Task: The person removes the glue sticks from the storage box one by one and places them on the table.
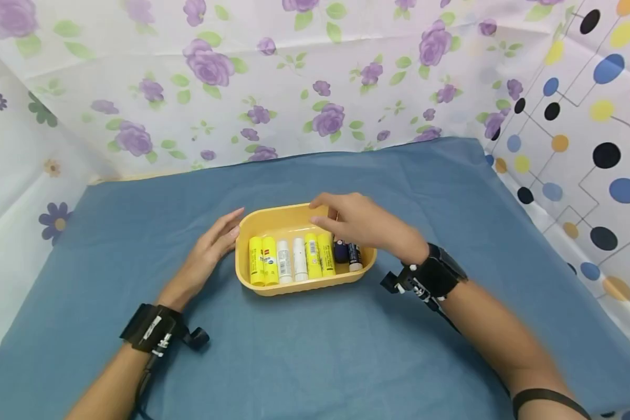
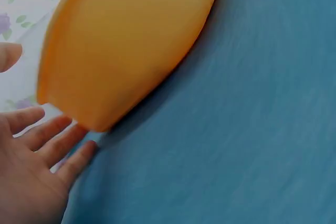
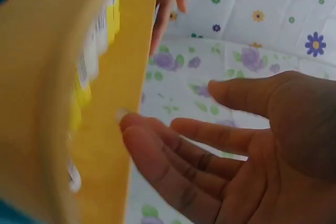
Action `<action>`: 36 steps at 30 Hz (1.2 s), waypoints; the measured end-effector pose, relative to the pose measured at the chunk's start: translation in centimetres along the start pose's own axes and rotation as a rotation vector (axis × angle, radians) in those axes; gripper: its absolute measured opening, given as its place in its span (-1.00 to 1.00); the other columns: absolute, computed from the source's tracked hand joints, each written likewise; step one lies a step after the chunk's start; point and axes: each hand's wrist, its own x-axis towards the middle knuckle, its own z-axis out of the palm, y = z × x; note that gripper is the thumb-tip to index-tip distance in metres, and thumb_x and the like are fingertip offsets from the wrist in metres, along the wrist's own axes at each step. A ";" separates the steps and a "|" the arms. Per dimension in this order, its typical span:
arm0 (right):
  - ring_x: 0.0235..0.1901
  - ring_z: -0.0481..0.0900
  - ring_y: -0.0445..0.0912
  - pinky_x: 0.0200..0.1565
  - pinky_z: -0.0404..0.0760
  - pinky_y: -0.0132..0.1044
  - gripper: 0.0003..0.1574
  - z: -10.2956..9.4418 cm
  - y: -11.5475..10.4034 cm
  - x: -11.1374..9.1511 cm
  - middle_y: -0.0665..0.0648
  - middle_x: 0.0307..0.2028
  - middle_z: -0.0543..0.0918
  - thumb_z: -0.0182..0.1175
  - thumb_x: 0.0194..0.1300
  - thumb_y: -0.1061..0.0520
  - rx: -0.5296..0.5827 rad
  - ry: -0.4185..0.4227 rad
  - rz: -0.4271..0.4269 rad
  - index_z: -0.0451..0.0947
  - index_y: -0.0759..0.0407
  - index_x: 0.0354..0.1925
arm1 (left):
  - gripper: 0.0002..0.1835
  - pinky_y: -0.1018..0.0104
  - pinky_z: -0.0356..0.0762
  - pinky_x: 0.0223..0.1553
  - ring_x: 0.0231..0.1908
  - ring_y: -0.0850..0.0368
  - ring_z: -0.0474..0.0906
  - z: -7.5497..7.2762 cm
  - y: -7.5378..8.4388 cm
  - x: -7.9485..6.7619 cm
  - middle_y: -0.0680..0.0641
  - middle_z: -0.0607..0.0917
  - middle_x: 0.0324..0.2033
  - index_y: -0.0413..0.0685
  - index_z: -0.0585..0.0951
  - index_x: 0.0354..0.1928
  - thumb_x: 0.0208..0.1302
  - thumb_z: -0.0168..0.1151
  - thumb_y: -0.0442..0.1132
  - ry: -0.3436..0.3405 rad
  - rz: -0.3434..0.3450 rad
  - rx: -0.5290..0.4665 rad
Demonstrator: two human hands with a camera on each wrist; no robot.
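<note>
Right hand (image 1: 362,219): fingers released, gently bent, nothing held; set over the far right part of the tray.

Left hand (image 1: 207,251): fingers released, spread and nearly straight, at the outer left end of the tray; touching or just beside, cannot tell which.

Yellow plastic tray (image 1: 294,288), one: on the table, between the two hands.

Contents, one row along the near side: two yellow glue sticks (image 1: 270,265) at left; two white tubes (image 1: 300,259); two further yellow glue sticks (image 1: 312,256); two dark containers (image 1: 354,255) at right, partly under the right hand, labels not legible.

Progress, as judged: row well advanced, all eight pieces inside the tray; what is left, cannot tell.

Pose: right forearm in from the lower right, palm downward; left forearm in from the lower left, hand angled toward the tray. Black wrist camera mount (image 1: 154,328) on the left wrist, another on the right.

Table (image 1: 320,350): blue cloth cover. Behind: floral curtain (image 1: 325,81).
</note>
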 end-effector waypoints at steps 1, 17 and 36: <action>-0.42 0.59 -0.10 -0.33 0.54 -0.19 -0.46 0.4 -0.1 0.2 0.11 -0.29 0.67 0.06 0.57 -0.09 -0.010 -0.011 0.012 0.44 0.12 0.36 | -0.39 0.41 0.33 0.30 0.44 -0.04 0.26 0.2 -0.2 -0.2 -0.12 0.30 0.48 0.02 0.14 0.59 0.63 -0.10 0.02 0.000 -0.007 -0.028; -0.34 0.54 0.00 -0.30 0.55 -0.11 -0.48 5.3 0.4 1.4 0.16 -0.26 0.58 0.16 0.50 -0.06 -0.398 0.070 0.163 0.49 0.21 0.26 | -0.51 0.35 0.33 0.30 0.38 0.00 0.36 1.5 -1.3 -0.5 -0.08 0.44 0.39 0.06 0.34 0.50 0.60 -0.01 -0.18 0.095 0.057 -0.004; -0.54 0.45 -0.12 -0.53 0.30 -0.24 -0.51 7.0 2.6 1.0 0.02 -0.33 0.62 0.11 0.54 -0.07 -0.254 0.170 0.005 0.44 0.04 0.32 | -0.53 0.45 0.39 0.18 0.27 -0.09 0.45 1.9 -1.7 -0.4 -0.20 0.52 0.29 -0.09 0.39 0.45 0.58 0.01 -0.22 0.144 0.109 0.080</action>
